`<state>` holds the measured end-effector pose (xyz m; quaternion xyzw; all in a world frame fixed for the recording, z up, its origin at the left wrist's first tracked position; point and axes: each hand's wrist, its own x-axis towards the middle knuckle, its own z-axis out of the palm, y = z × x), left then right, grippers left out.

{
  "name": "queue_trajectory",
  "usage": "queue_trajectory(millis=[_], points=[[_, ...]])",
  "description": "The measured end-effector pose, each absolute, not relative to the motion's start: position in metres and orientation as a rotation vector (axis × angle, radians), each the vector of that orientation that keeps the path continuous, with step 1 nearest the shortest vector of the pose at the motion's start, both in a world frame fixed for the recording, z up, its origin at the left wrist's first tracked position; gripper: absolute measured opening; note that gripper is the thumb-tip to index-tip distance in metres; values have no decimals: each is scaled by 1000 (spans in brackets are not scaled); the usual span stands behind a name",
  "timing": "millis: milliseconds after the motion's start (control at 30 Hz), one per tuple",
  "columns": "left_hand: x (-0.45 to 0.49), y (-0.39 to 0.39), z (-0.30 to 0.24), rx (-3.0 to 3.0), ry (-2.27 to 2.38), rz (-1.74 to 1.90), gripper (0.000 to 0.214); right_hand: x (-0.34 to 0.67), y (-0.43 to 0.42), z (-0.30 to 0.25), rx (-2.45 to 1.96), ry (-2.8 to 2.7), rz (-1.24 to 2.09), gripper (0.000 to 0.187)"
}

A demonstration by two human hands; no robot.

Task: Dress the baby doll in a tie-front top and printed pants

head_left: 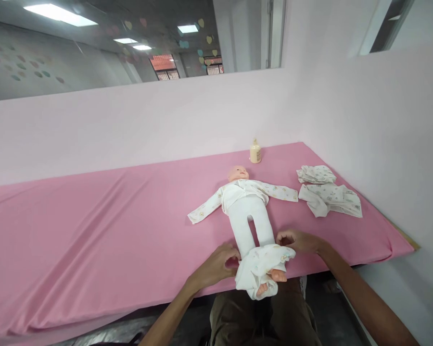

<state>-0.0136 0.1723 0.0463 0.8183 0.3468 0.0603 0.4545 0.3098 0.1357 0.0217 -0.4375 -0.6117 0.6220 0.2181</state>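
Observation:
A baby doll (250, 221) lies on its back with its feet toward me. It has white cloth legs and wears a white printed long-sleeved top (234, 192), sleeves spread out to both sides. White printed baby pants (263, 262) are bunched around its lower legs, and the bare feet (277, 275) stick out at the near end. My left hand (220, 264) curls with thumb and fingers closed at the left edge of the pants. At their upper right edge, my right hand (294, 240) pinches the cloth; its fingertips are partly hidden.
A pink sheet (130, 240) covers the table, whose near edge runs just before my legs. Folded printed baby clothes (330, 198) lie to the right. A cream pump bottle (255, 152) stands behind the doll's head, near the wall (147, 125).

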Motion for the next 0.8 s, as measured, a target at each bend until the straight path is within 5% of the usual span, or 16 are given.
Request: queue_trajectory(millis=[600,800], points=[[5,214,31,1939,1312,768,34,291,178,-13,-1439,-1473,1020,30],[-7,238,20,1428,1376,916,31,290,181,-14,-1440,-1476,956,25]])
